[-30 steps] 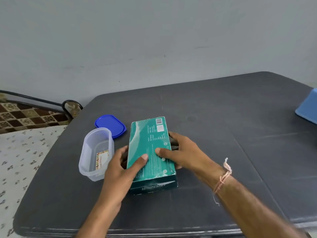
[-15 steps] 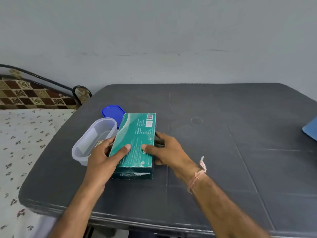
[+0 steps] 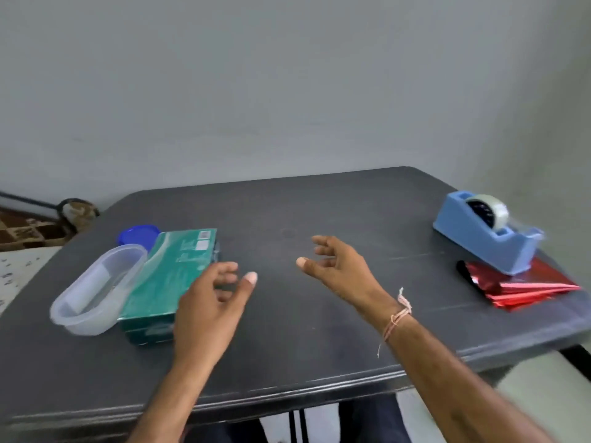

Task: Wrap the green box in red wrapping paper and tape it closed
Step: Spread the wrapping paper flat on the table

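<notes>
The green box (image 3: 169, 279) lies flat on the dark table (image 3: 319, 330), left of centre. My left hand (image 3: 211, 305) hovers just right of the box's near end, fingers loosely spread, holding nothing. My right hand (image 3: 335, 266) floats over the middle of the table, fingers relaxed and apart, also holding nothing. Folded red wrapping paper (image 3: 524, 286) lies at the table's right edge. A blue tape dispenser (image 3: 486, 235) with a clear tape roll stands partly on that paper.
A clear plastic tub (image 3: 92, 292) sits against the box's left side, and its blue lid (image 3: 137, 235) lies behind it. A bed with patterned cloth (image 3: 19, 244) is at the far left. A grey wall rises behind the table.
Both hands have let go of the green box and lifted away to the right. The view has swung right, bringing the tape dispenser and red paper into sight.
</notes>
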### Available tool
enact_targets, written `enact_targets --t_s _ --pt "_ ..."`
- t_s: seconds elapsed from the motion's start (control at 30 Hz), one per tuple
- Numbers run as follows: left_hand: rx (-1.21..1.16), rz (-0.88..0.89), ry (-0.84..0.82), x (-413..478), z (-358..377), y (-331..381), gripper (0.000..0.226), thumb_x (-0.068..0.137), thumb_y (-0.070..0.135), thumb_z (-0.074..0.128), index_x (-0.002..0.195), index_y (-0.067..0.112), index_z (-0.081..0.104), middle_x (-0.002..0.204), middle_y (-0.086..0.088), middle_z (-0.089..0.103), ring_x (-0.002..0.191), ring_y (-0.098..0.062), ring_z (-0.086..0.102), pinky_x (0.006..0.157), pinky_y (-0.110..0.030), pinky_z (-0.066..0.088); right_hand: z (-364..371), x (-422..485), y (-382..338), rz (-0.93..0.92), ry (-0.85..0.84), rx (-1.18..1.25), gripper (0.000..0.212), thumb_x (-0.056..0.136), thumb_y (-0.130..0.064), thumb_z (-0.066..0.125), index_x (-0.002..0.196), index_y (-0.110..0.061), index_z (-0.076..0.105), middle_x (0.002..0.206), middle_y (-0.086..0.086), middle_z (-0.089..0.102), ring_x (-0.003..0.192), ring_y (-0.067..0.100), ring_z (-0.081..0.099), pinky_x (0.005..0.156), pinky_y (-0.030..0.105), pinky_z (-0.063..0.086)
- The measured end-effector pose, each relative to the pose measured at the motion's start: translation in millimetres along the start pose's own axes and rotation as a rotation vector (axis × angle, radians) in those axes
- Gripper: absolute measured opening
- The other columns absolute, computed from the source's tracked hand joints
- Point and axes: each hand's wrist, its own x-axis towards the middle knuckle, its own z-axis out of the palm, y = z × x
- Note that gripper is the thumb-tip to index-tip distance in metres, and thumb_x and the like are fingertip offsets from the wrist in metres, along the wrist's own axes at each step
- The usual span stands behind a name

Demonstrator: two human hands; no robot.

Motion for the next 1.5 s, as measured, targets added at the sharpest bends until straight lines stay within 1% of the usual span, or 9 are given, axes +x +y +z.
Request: enact_targets --t_s 0.13,0.43,0.57,0.73,0.9,1.07,1.23,1.4,1.5 --pt "-0.073 -0.067 -0.315 15 104 36 0.033 0.086 0.048 0.077 0.107 0.024 0.071 0.089 0.01 0.073 0.08 0.001 0.067 0.073 -0.02 0.051 -74 -13 26 0.002 0.181 -0.118 0.07 0.083 -0.049 0.079 0.144 -0.026 0.052 0.131 -0.007 0.059 0.112 0.009 0.06 0.093 0.024 0.05" --pt "0.014 -0.015 -0.596 20 270 112 0.067 0.061 0.082 0.068 0.094 0.024 0.065 0.08 0.006 0.073 0.081 -0.024 0.075 0.077 -0.047 0.063 -210 -24 88 0.025 0.789 -0.622 0.082 0.076 -0.052 0.081 0.144 -0.024 0.046 0.142 0.003 0.049 0.128 0.027 0.042 0.102 0.04 0.041" --pt "0.102 -0.014 -0.715 9 328 151 0.07 0.059 0.089 0.059 0.086 0.025 0.064 0.073 0.004 0.074 0.069 -0.022 0.075 0.073 -0.046 0.064 -267 -19 111 0.232 0.742 -0.428 0.094 0.075 -0.045 0.086 0.151 -0.019 0.037 0.143 0.007 0.048 0.131 0.028 0.044 0.106 0.041 0.041" --pt "0.361 0.098 -0.707 3 372 182 0.057 0.077 0.079 0.063 0.1 0.027 0.064 0.097 0.005 0.071 0.095 -0.022 0.068 0.07 -0.032 0.046 -291 -7 135 0.255 0.72 -0.346 0.057 0.074 -0.031 0.089 0.122 -0.016 0.062 0.097 0.0 0.069 0.086 0.021 0.066 0.073 0.031 0.051" --pt "0.395 0.073 -0.701 9 388 183 0.038 0.081 0.063 0.075 0.092 0.026 0.068 0.089 0.006 0.071 0.084 -0.017 0.068 0.063 -0.03 0.047 -295 -2 145 0.211 0.777 -0.31 0.052 0.071 -0.032 0.091 0.116 -0.018 0.069 0.091 -0.006 0.069 0.084 0.016 0.067 0.076 0.036 0.059" --pt "0.1 -0.011 -0.739 17 383 175 0.026 0.084 0.036 0.081 0.073 0.02 0.063 0.074 0.003 0.07 0.07 -0.016 0.067 0.061 -0.034 0.051 -298 2 138 0.209 0.805 -0.297 0.049 0.066 -0.039 0.093 0.106 -0.02 0.071 0.086 -0.007 0.068 0.081 0.018 0.067 0.076 0.039 0.059" --pt "-0.115 -0.11 -0.744 52 329 136 0.028 0.085 0.01 0.08 0.071 0.013 0.057 0.067 -0.005 0.063 0.064 -0.021 0.061 0.051 -0.028 0.046 -294 6 127 0.221 0.839 -0.309 0.045 0.064 -0.042 0.093 0.094 -0.019 0.069 0.08 -0.01 0.064 0.073 0.013 0.06 0.064 0.024 0.044" --pt "-0.314 -0.245 -0.548 77 240 82 0.028 0.086 0.0 0.077 0.072 0.007 0.054 0.059 -0.007 0.056 0.05 -0.017 0.053 0.036 -0.021 0.042 -268 0 131 0.242 0.833 -0.284 0.052 0.065 -0.038 0.094 0.108 -0.021 0.07 0.091 -0.006 0.069 0.082 0.017 0.065 0.074 0.031 0.051" --pt "-0.403 -0.287 -0.505 74 214 69 0.025 0.088 -0.003 0.074 0.075 0.005 0.054 0.059 -0.008 0.059 0.043 -0.013 0.058 0.034 -0.023 0.048 -262 -6 134 0.262 0.835 -0.235 0.073 0.07 -0.037 0.092 0.132 -0.019 0.058 0.12 0.006 0.07 0.106 0.027 0.066 0.095 0.044 0.054"
